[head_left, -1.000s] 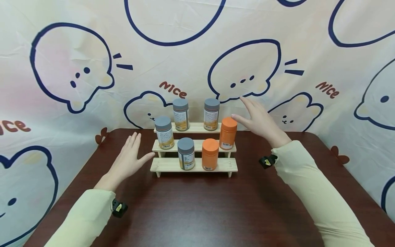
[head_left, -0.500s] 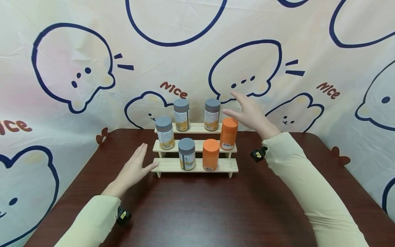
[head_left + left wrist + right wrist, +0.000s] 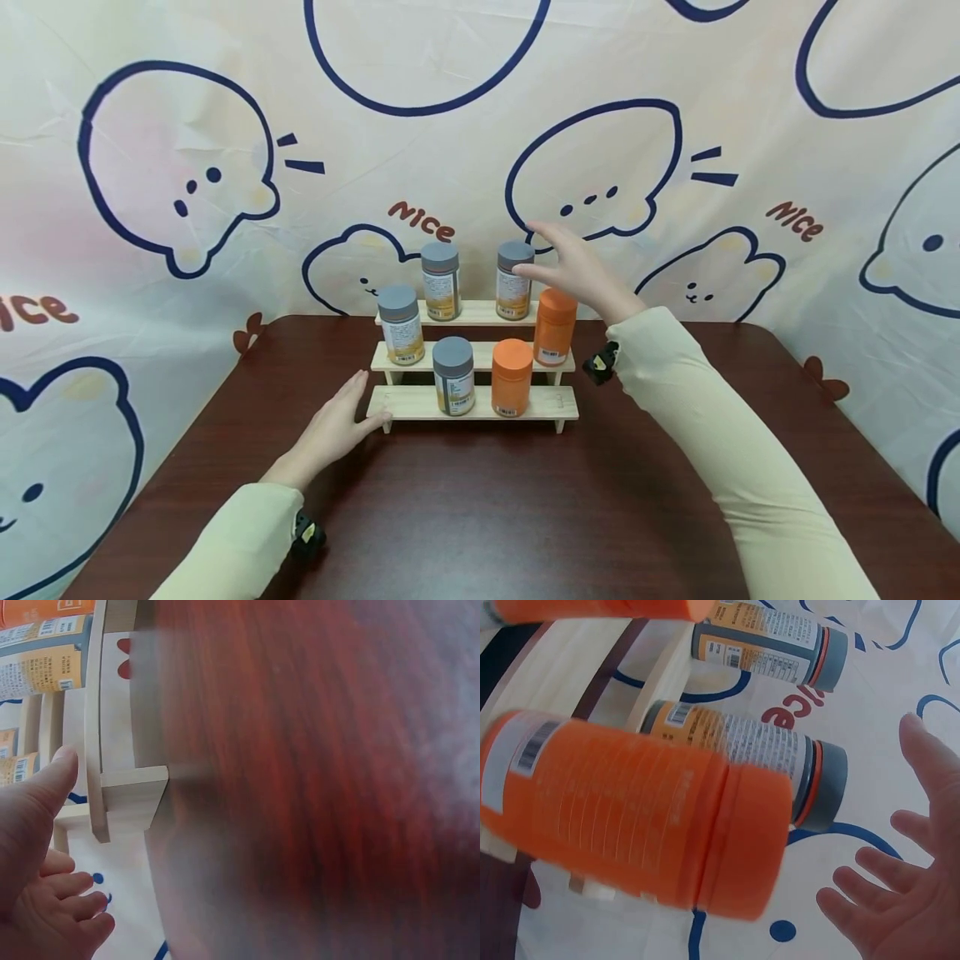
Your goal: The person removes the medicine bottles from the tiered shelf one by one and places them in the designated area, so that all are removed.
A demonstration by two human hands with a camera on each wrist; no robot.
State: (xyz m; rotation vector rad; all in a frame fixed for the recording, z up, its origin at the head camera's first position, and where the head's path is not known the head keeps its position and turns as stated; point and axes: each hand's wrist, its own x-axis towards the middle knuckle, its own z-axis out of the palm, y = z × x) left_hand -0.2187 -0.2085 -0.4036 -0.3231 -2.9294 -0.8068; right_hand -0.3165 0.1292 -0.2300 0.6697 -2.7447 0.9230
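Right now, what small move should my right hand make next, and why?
Probably ease your right hand toward the back-right gray-lidded bottle: the fingers are spread near its lid, but the right wrist view shows a gap between them.

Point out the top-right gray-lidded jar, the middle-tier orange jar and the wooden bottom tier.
Top-right gray-lidded jar (image 3: 513, 292), head view: printed label.
Middle-tier orange jar (image 3: 555, 333), head view: body below its lid.
Wooden bottom tier (image 3: 482, 405), head view: bare top between its jars.
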